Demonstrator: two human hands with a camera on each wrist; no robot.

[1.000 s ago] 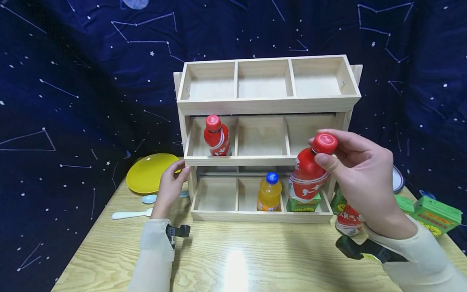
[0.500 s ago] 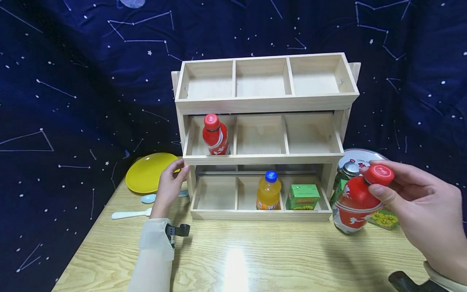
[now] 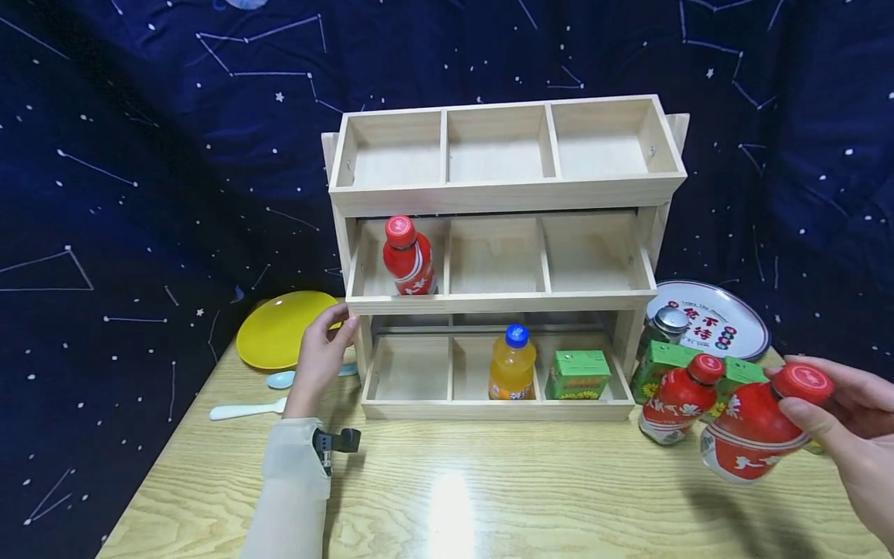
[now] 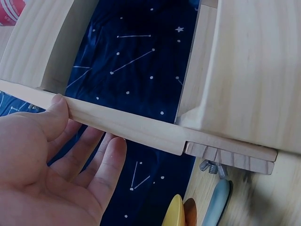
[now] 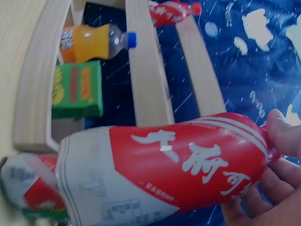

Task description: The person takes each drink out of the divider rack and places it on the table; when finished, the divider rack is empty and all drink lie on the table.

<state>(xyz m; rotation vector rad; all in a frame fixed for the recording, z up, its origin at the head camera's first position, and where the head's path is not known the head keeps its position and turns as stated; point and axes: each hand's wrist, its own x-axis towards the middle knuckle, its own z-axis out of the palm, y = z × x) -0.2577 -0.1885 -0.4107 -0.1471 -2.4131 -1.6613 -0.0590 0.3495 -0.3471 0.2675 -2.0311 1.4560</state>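
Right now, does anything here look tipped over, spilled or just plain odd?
Nothing is spilled or broken. The only thing askew is the red bottle, tilted because the right hand grips it by its cap. The bottles in the wooden rack stand upright.

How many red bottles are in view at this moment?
3. One red bottle stands in the rack's middle-left compartment, one stands on the table right of the rack, and one is gripped by the right hand. Others could be hidden behind the cartons.
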